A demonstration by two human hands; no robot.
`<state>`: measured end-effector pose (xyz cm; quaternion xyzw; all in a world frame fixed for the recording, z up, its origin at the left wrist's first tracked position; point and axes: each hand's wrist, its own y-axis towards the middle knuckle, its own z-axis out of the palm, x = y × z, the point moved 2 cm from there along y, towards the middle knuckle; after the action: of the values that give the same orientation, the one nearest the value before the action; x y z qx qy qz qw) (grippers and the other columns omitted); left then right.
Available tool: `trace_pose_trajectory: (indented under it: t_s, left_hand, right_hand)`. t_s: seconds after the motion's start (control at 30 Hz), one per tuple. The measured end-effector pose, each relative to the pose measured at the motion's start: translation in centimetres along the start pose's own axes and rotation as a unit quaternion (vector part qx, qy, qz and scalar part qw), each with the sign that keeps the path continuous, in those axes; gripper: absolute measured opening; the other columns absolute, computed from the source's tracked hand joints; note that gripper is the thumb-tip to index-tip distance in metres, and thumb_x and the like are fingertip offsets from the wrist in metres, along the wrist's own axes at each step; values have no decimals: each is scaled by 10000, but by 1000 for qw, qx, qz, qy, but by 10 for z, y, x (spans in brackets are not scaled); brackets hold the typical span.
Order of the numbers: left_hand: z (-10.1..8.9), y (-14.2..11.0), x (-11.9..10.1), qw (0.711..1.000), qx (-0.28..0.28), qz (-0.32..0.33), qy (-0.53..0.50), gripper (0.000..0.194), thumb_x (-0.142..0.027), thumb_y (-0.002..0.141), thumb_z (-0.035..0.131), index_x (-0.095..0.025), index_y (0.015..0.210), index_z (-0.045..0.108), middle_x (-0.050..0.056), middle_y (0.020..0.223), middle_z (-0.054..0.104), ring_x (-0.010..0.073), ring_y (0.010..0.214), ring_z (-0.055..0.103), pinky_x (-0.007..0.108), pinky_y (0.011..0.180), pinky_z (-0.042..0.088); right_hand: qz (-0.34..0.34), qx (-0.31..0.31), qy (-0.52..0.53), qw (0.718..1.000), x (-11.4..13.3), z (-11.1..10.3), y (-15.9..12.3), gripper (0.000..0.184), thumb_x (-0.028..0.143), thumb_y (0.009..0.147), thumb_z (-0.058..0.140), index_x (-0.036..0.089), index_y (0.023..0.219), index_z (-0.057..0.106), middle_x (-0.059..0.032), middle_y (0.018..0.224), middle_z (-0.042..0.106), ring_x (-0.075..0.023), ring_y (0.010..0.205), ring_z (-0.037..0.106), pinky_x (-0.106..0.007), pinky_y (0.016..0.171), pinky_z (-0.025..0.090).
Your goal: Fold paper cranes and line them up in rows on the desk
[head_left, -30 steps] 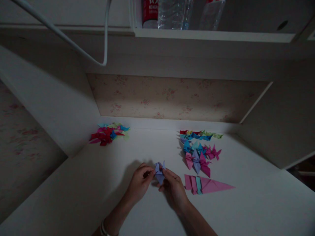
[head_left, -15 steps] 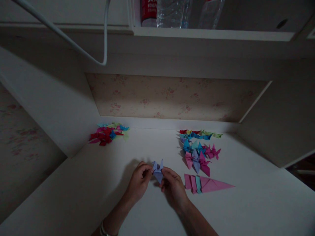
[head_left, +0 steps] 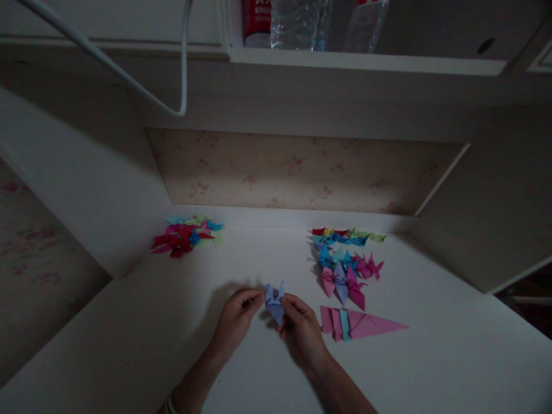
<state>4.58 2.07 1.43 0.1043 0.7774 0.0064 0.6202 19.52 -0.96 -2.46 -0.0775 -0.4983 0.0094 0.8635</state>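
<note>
A lilac origami crane, its two narrow points upward, is held just above the white desk. My right hand pinches its right side between thumb and fingers. My left hand is closed, thumb against forefinger, at the crane's left edge; the exact contact is too small to make out. Just right of my right hand lies a long pink folded paper strip with a turquoise band across it. Beyond it sits a group of folded cranes, among them a magenta one and a lilac one.
A heap of colourful folded cranes rests at the back left of the desk. Plastic bottles and a red-labelled container stand on the shelf above. A white cable hangs down at upper left.
My left hand has drawn slightly left, and its fingertips cover less of the crane's left edge. My right hand keeps its pinch. The whole view has shifted a little.
</note>
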Motion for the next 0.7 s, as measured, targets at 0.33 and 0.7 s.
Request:
trace_pose_trajectory:
  t_s: [0.33, 0.7]
  left_hand:
    - [0, 0, -1, 999, 29, 22, 34, 264, -368, 844, 567, -174, 730, 706, 2, 708, 557, 141, 694, 534, 224, 630, 406]
    - [-2, -2, -5, 994, 15, 61, 86, 248, -362, 860, 551, -181, 785, 703, 11, 760, 557, 141, 692, 546, 232, 607, 411]
  right_hand:
    - [-7, 2, -21, 1000, 2, 3, -2, 351, 433, 746, 721, 120, 900, 684, 0, 524, 611, -93, 404, 522, -166, 350, 383]
    - [-3, -1, -35, 999, 0, 4, -2, 396, 465, 753, 699, 108, 924, 670, 0, 479, 594, -92, 383, 491, -166, 345, 348]
